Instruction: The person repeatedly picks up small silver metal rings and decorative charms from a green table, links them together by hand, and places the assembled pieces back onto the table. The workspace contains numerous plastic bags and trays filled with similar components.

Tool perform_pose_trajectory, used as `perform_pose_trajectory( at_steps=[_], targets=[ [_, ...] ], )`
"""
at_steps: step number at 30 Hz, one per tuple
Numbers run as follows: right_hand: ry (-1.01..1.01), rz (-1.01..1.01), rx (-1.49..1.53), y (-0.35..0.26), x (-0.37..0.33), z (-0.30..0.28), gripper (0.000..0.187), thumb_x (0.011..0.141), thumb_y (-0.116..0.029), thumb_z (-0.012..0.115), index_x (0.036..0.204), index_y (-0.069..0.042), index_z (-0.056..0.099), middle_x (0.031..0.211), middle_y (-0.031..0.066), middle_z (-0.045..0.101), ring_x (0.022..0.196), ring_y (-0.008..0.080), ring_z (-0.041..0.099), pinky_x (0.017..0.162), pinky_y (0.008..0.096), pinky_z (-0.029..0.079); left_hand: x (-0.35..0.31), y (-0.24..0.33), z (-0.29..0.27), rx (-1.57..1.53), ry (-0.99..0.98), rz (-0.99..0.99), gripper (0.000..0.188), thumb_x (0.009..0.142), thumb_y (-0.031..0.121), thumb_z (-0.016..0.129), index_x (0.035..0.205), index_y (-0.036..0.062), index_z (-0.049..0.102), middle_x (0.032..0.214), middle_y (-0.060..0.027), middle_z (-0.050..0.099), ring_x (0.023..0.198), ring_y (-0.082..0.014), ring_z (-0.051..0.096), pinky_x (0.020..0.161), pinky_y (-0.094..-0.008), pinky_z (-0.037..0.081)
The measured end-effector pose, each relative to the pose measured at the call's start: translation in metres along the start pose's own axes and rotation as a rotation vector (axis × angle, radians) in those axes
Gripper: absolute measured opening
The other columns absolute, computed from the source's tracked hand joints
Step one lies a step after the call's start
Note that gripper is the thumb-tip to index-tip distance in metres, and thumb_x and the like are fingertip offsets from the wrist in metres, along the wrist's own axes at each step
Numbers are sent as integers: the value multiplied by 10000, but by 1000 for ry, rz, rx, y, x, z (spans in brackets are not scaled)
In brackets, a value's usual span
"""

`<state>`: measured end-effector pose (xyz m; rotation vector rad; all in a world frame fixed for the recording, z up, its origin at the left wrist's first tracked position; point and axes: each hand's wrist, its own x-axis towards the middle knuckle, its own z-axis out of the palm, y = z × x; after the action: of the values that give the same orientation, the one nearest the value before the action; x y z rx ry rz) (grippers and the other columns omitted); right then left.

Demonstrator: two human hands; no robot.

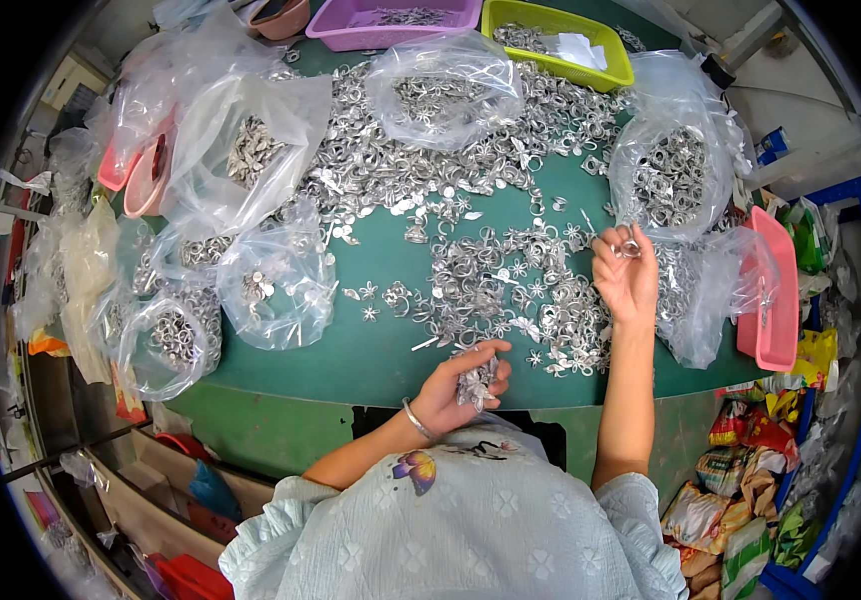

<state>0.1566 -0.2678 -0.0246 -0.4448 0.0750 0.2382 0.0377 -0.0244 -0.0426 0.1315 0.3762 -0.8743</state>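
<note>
My left hand (438, 393) is cupped at the table's near edge, its fingers curled round a handful of silver metal flower pieces (476, 386). To the right, my right hand (633, 287) is raised with fingers bent, pinching a small silver ring (629, 247). That hand is close to a clear plastic bag of rings (673, 180). Between my hands spreads a loose pile of silver rings and flower-shaped pieces (481, 275). A larger heap of similar metal pieces (371, 150) covers the far part of the green table (371, 350).
More clear bags of metal parts stand at left, including an open one (173, 335). A purple basket (396, 35) and a yellow-green basket (611, 72) sit at the back. A pink tray (777, 290) lies at the right edge, beside a blue rack (856, 400) of colourful packages.
</note>
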Motion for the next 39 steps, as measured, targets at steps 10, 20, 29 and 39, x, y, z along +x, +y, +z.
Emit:
perform_pose_trajectory(
  at_steps=[10, 20, 29, 39],
  targets=[
    [6, 13, -216, -9, 22, 12, 180, 882, -190, 474, 915, -17, 511, 608, 7, 379, 463, 97, 336, 378, 205, 265, -2, -1, -2, -11, -10, -3, 237, 872, 189, 469, 1068, 56, 479, 787, -87, 475, 640, -159, 460, 516, -289, 474],
    [384, -559, -2246, 20, 1, -8, 184, 706, -156, 672, 810, -29, 591, 769, 127, 558, 608, 280, 558, 548, 369, 425, -2, 1, -3, 4, -6, 19, 192, 862, 162, 483, 1028, 67, 503, 806, -82, 475, 657, -158, 459, 530, -286, 472],
    [251, -253, -2022, -7, -25, 16, 144, 720, -77, 638, 833, 2, 597, 762, 107, 612, 641, 231, 590, 591, 305, 450, -4, 8, 1, -30, 37, 75, 193, 854, 142, 489, 1034, 79, 516, 826, -77, 479, 689, -167, 463, 542, -296, 466],
    [-234, -110, -2299, 64, -28, 46, 261, 666, -87, 678, 909, -77, 583, 931, 64, 571, 636, 255, 569, 578, 350, 450, -7, 4, -1, 19, 64, 95, 202, 839, 97, 507, 1040, 83, 515, 865, -78, 487, 705, -165, 470, 556, -299, 459]
  ],
)
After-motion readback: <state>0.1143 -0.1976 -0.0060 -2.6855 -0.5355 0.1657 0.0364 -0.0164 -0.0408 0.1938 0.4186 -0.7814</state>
